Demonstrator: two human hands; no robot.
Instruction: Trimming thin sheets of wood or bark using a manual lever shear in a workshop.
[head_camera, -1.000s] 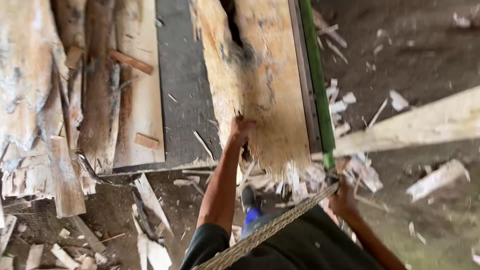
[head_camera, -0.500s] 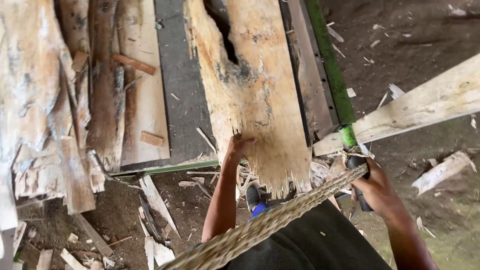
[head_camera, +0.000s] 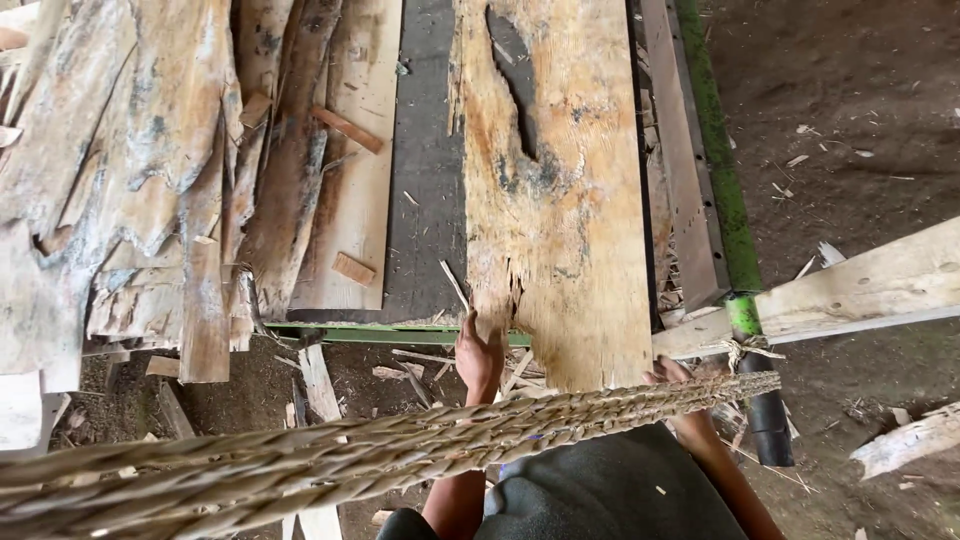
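Two hands now sit at the near end of the rough wooden slab (head_camera: 555, 200), which has slid farther along the dark surface (head_camera: 430, 180) than it lay a second ago; more of its length, with the long dark split near its far end, is in view. The slab lies lengthwise between the pile of bark-edged offcuts (head_camera: 150, 180) on the left and the green rail (head_camera: 715, 170) on the right, its ragged near edge just overhanging the green front bar of the surface.

The left hand (head_camera: 478, 358) has stayed on the splintered near-left corner, fingers curled up against the frayed wood and pressing on it. The right hand (head_camera: 672, 378), which half a second ago was out by the green rail, has come in to the near-right corner of the slab; only the fingertips show above the braided rope (head_camera: 420, 455) that crosses the near view, so I cannot tell whether its grip is closed around the edge or merely laid against it.

Judged from that shift, the work looks like feeding the slab away from the person along the surface, with both hands now placed to push evenly from the near end. A pale plank (head_camera: 860, 290) leans in from the right, touching nothing the hands hold, and chips litter the dirt floor (head_camera: 850, 120).
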